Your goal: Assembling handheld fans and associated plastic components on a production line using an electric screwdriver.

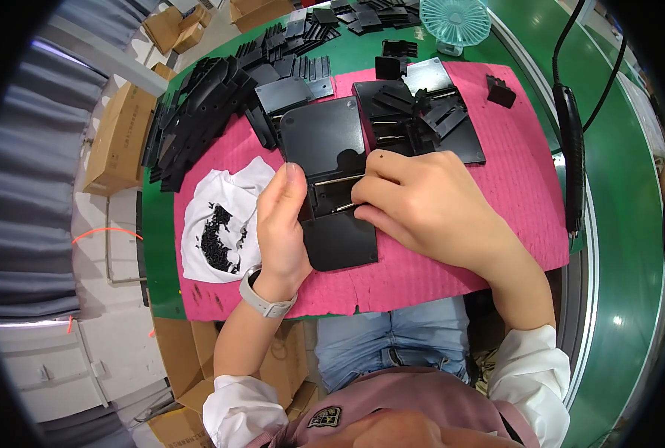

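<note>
A black plastic assembly lies on the pink mat in front of me, with a wide upper panel and a smaller lower panel. Two thin metal rods cross the gap between the panels, an upper rod and a lower rod. My left hand grips the assembly's left edge, thumb on top. At the right end of the lower rod, the fingers of my right hand are pinched together; their tips partly hide that end. Beyond the right hand sits another black assembly with loose pieces on it.
Left of the assembly, a white cloth bears a pile of small black pins. Black plastic parts are heaped along the far left of the green table. A corded tool hangs at right; a teal fan stands behind.
</note>
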Tool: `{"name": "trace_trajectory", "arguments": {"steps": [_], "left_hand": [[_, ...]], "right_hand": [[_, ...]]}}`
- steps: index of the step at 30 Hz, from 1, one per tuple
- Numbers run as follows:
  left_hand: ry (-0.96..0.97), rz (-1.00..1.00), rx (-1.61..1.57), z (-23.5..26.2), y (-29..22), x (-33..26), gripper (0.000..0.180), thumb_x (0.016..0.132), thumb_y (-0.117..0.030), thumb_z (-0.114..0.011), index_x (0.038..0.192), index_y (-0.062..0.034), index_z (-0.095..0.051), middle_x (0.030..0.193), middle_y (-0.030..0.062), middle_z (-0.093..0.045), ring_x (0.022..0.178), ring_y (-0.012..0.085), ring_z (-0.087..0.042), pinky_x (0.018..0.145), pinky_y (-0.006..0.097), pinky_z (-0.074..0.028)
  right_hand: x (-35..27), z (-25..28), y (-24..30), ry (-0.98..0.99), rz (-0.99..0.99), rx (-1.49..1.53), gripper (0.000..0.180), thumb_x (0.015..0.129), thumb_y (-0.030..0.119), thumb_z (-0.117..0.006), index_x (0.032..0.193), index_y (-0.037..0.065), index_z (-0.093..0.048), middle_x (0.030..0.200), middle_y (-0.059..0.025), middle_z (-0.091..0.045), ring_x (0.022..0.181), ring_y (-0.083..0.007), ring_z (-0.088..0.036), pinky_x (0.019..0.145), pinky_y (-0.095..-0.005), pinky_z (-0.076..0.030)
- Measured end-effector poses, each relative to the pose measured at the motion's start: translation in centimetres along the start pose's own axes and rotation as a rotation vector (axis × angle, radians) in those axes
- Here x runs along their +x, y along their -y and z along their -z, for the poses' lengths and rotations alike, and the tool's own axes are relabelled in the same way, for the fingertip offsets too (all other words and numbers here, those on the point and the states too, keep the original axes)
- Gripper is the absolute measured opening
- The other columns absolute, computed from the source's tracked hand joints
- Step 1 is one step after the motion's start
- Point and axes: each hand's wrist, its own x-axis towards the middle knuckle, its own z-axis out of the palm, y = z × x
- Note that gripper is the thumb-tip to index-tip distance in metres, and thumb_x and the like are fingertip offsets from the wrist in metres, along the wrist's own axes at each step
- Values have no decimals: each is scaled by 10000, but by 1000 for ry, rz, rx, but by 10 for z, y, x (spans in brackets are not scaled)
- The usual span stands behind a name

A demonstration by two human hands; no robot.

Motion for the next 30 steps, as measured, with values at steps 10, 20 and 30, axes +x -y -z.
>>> {"name": "trace_trajectory", "arguments": {"steps": [10,20,30], "left_hand": [[12,-4,5,8,2,1,291,1007,-271,-432,1023,-13,-564,935,12,-598,825,59,-547,740,225,-457],[-2,9,26,7,4,1,270,1004,-268,-446,964,-28,-563,854,-30,-549,779,36,-494,717,205,-422],[-36,12,97,9,6,2,273,1000,-283,-456,844,-69,-523,772,-61,-473,716,19,-417,662,194,-382]], "right_hand": [[1,-4,-3,-36,-103,148,113,715,109,-717,778,46,-648,697,-67,-566,614,-258,-582,520,-353,-464],[0,-17,3,-65,-28,-201,117,714,104,-711,760,66,-611,706,-47,-545,567,-229,-579,458,-338,-451],[-1,-13,2,-49,8,-168,130,708,93,-706,753,50,-592,689,-40,-513,511,-211,-558,425,-327,-430]]}}
